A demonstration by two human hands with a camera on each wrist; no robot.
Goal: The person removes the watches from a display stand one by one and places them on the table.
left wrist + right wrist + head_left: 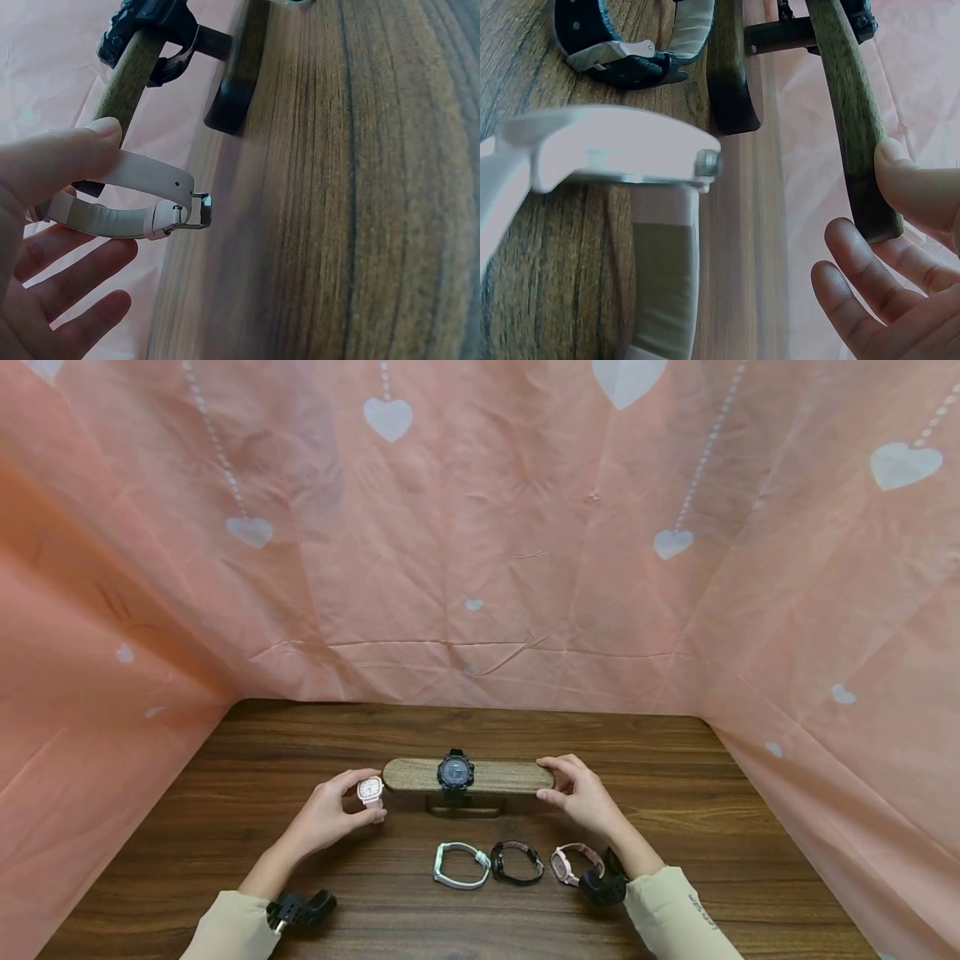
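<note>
In the head view, my left hand (327, 814) holds a pale pink watch (370, 789) at the left end of a wooden watch stand's bar (513, 775). The left wrist view shows its strap (146, 166) buckled into a loop. The bar's dark end appears within the loop's outline; how far it passes in, I cannot tell. My right hand (588, 799) grips the bar's right end, thumb on one side and fingers on the other. A chunky black watch (455, 772) is fastened around the bar, left of its middle.
On the brown wooden table (360, 893), in front of the stand's base (467, 811), lie a white watch (461, 884), a black watch (517, 881) and a pink watch (561, 866), all buckled in loops. Pink cloth (480, 543) with hearts hangs behind and at both sides.
</note>
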